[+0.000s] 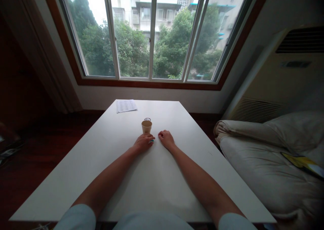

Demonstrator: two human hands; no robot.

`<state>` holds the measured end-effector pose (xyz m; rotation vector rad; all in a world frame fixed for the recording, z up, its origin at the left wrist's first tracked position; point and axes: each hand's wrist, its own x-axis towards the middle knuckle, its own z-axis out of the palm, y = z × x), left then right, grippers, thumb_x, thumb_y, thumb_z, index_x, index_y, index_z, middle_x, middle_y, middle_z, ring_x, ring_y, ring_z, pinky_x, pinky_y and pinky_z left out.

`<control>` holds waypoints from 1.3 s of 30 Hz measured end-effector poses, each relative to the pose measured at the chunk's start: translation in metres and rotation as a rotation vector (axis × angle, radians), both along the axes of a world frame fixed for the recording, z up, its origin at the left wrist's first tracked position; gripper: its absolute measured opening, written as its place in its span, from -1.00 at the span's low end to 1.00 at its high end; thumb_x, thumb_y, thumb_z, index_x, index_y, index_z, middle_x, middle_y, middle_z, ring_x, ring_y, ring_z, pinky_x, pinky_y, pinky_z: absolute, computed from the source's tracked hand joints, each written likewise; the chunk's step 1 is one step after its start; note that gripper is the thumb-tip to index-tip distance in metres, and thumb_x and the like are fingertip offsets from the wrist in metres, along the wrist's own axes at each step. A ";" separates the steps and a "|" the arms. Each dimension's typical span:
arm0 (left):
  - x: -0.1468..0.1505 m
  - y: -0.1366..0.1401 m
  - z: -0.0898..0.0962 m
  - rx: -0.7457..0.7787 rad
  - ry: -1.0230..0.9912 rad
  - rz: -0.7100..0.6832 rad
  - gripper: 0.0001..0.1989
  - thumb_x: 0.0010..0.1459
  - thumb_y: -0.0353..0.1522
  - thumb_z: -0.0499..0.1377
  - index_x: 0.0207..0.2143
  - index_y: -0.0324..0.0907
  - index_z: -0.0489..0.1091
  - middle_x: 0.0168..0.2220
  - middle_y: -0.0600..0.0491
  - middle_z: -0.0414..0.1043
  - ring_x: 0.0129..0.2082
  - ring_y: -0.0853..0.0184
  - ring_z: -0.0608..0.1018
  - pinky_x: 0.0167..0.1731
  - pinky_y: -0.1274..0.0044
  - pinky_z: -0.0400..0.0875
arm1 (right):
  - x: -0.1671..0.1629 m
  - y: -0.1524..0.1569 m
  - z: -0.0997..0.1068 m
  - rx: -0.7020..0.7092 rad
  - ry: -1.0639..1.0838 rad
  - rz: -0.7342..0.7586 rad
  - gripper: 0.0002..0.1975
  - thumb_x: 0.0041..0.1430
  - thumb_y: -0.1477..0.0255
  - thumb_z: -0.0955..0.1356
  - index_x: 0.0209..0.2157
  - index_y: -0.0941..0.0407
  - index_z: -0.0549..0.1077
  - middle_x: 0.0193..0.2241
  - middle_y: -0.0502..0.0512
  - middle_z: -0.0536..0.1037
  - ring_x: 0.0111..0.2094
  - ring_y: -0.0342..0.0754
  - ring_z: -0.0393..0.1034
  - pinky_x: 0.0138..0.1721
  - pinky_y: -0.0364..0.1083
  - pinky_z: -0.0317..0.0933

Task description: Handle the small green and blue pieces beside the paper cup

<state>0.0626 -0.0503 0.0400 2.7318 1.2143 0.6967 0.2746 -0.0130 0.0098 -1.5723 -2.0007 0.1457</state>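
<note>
A brown paper cup (146,126) stands upright on the white table (202,155), its mouth facing up. Just in front of it, on the near side, lies my left hand (144,142), closed over a small teal-and-white thing (151,141) that is mostly hidden under the fingers. To the right, a short gap away, my right hand (166,139) rests on the tabletop with curled fingers; whether anything is inside them is hidden. Behind the cup lies a small thin loop-shaped thing (147,119), partly covered by the cup and too small to name.
Several printed paper sheets (126,106) lie at the table's far left corner. Beyond the far edge is a window (152,37) in a wooden frame. A padded sofa (253,166) is on the right, near a floor-standing air conditioner (286,78). A curtain (50,54) hangs at left.
</note>
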 end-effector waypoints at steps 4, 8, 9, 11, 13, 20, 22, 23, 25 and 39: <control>-0.001 0.002 0.000 0.013 0.043 0.013 -0.74 0.21 -0.39 0.16 -0.08 -0.07 0.54 -0.07 -0.05 0.54 -0.01 0.21 0.51 0.05 0.38 0.35 | -0.001 0.000 0.000 -0.003 -0.006 0.002 -0.87 0.23 0.46 0.35 -0.32 0.07 0.57 -0.34 0.11 0.48 -0.19 -0.02 0.28 -0.09 -0.11 0.13; -0.002 0.006 -0.002 0.024 0.038 0.007 -0.77 0.20 -0.39 0.17 -0.13 -0.06 0.55 -0.10 -0.02 0.55 -0.03 0.23 0.51 0.02 0.40 0.35 | 0.000 0.000 -0.001 -0.003 -0.008 -0.001 -0.87 0.23 0.46 0.35 -0.31 0.07 0.57 -0.34 0.11 0.48 -0.17 -0.02 0.29 -0.09 -0.11 0.13; -0.003 0.006 -0.003 0.022 0.036 0.004 -0.78 0.19 -0.39 0.17 -0.15 -0.06 0.56 -0.11 -0.02 0.55 -0.04 0.23 0.51 0.01 0.40 0.35 | 0.000 0.000 -0.002 -0.004 -0.009 0.000 -0.87 0.23 0.46 0.35 -0.31 0.08 0.57 -0.33 0.12 0.48 -0.17 -0.02 0.29 -0.08 -0.11 0.13; -0.003 0.008 -0.004 0.010 0.036 0.004 -0.80 0.18 -0.40 0.19 -0.17 -0.06 0.57 -0.14 -0.02 0.56 -0.06 0.24 0.52 0.01 0.41 0.36 | -0.001 0.000 -0.002 -0.008 -0.013 0.003 -0.87 0.24 0.46 0.35 -0.30 0.08 0.57 -0.33 0.12 0.48 -0.17 -0.02 0.29 -0.08 -0.11 0.13; -0.003 0.007 -0.004 -0.001 0.033 0.011 -0.79 0.17 -0.40 0.20 -0.16 -0.07 0.57 -0.15 -0.03 0.55 -0.07 0.24 0.52 0.00 0.42 0.36 | -0.002 -0.001 -0.002 -0.010 -0.020 0.015 -0.87 0.24 0.46 0.34 -0.29 0.08 0.57 -0.32 0.11 0.48 -0.17 -0.02 0.29 -0.07 -0.11 0.12; 0.000 0.002 0.002 0.013 0.028 -0.026 -0.79 0.20 -0.42 0.18 -0.16 -0.07 0.58 -0.20 -0.03 0.54 -0.10 0.25 0.51 -0.03 0.45 0.37 | -0.005 -0.003 0.001 -0.009 -0.017 0.036 -0.88 0.24 0.45 0.35 -0.30 0.07 0.57 -0.32 0.11 0.48 -0.17 -0.02 0.29 -0.07 -0.11 0.13; 0.000 0.001 0.003 0.019 0.034 -0.028 -0.79 0.20 -0.43 0.17 -0.18 -0.08 0.58 -0.22 -0.02 0.54 -0.11 0.25 0.51 -0.04 0.45 0.36 | -0.005 -0.003 0.000 -0.006 -0.011 0.041 -0.88 0.24 0.45 0.35 -0.30 0.06 0.57 -0.32 0.10 0.48 -0.17 -0.03 0.29 -0.08 -0.11 0.12; 0.000 0.002 0.003 0.022 0.036 -0.025 -0.79 0.19 -0.44 0.17 -0.18 -0.08 0.58 -0.22 -0.02 0.54 -0.12 0.25 0.51 -0.05 0.45 0.36 | -0.005 -0.003 0.000 -0.004 -0.009 0.042 -0.88 0.24 0.44 0.35 -0.30 0.06 0.57 -0.32 0.10 0.48 -0.17 -0.03 0.29 -0.08 -0.11 0.12; 0.000 0.002 0.003 0.027 0.039 -0.021 -0.80 0.19 -0.44 0.17 -0.20 -0.09 0.58 -0.23 -0.02 0.54 -0.14 0.25 0.51 -0.06 0.45 0.36 | -0.005 -0.002 -0.001 -0.003 -0.006 0.041 -0.88 0.24 0.44 0.35 -0.30 0.07 0.57 -0.33 0.10 0.47 -0.17 -0.03 0.29 -0.09 -0.11 0.12; -0.001 0.004 -0.003 -0.007 -0.035 0.023 -0.88 0.11 -0.46 0.20 -0.28 -0.12 0.50 -0.27 0.01 0.52 -0.19 0.28 0.51 -0.14 0.50 0.38 | -0.006 -0.003 0.000 -0.012 -0.025 0.036 -0.87 0.26 0.43 0.34 -0.28 0.07 0.56 -0.32 0.10 0.47 -0.16 -0.03 0.28 -0.08 -0.12 0.11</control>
